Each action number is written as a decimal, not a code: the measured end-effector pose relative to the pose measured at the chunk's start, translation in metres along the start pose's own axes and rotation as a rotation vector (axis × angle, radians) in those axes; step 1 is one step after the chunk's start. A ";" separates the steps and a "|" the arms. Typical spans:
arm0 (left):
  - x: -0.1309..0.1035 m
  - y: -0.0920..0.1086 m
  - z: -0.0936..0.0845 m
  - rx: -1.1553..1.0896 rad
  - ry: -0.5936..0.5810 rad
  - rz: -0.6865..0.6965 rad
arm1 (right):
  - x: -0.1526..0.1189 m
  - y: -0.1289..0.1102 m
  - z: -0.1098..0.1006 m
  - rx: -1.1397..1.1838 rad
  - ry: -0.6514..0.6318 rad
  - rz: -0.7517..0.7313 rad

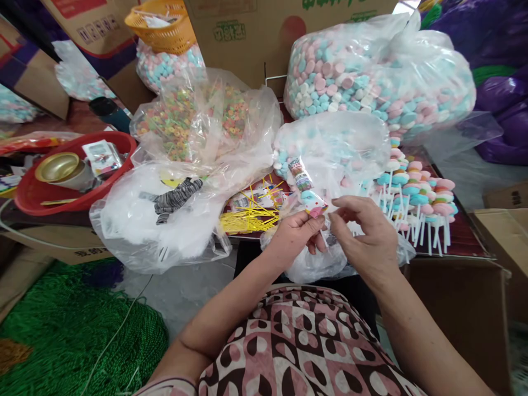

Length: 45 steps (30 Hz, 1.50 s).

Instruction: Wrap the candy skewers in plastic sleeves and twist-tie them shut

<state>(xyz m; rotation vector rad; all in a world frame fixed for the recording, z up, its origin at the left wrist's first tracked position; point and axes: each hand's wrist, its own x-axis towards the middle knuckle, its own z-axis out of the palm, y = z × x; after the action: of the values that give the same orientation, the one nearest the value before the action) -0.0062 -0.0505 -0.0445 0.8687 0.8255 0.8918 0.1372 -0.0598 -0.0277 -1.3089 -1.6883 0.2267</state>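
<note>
My left hand (297,234) pinches the lower end of a wrapped marshmallow lollipop (304,181). Its printed wrapper has a dotted white and pink lower part, and coloured candy shows inside; a bit of white stick sticks out below. Close to its right, my right hand (367,236) is bent with thumb and forefinger apart, holding nothing that I can see. Beneath both hands lies a clear plastic bag (309,261). A bundle of yellow twist ties (249,220) lies left of my left hand. Unwrapped marshmallow lollipops (424,192) are stacked right of my right hand.
Behind stand bags of marshmallows (371,82) and a bag of ring candies (198,118). A bag of white sticks (127,214) with a grey striped cloth, and a red basin (78,203), are at left. Green cord (103,324) heaps on the floor; a cardboard box (457,319) stands right.
</note>
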 end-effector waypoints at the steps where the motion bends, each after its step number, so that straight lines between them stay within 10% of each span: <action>1: 0.000 0.000 -0.001 0.013 -0.011 0.008 | -0.001 0.000 0.001 -0.016 -0.018 -0.070; 15: -0.009 0.003 -0.004 0.012 -0.129 -0.058 | 0.007 0.010 0.002 -0.212 0.044 -0.437; 23: -0.006 0.010 0.000 -0.113 0.009 -0.022 | 0.005 -0.008 -0.003 -0.114 0.068 -0.303; 34: -0.011 0.004 -0.004 0.004 -0.142 -0.031 | 0.007 0.006 0.002 -0.207 -0.017 -0.378; 40: -0.007 0.006 -0.003 0.017 0.006 0.046 | -0.005 -0.008 -0.002 -0.042 0.036 -0.035; 45: -0.002 0.004 -0.009 0.192 0.083 0.214 | -0.028 -0.018 -0.006 0.291 -0.261 0.348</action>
<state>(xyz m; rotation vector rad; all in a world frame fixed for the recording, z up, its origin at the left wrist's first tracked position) -0.0157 -0.0490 -0.0443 1.1086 0.9126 1.0532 0.1292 -0.0928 -0.0286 -1.3850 -1.5535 0.8476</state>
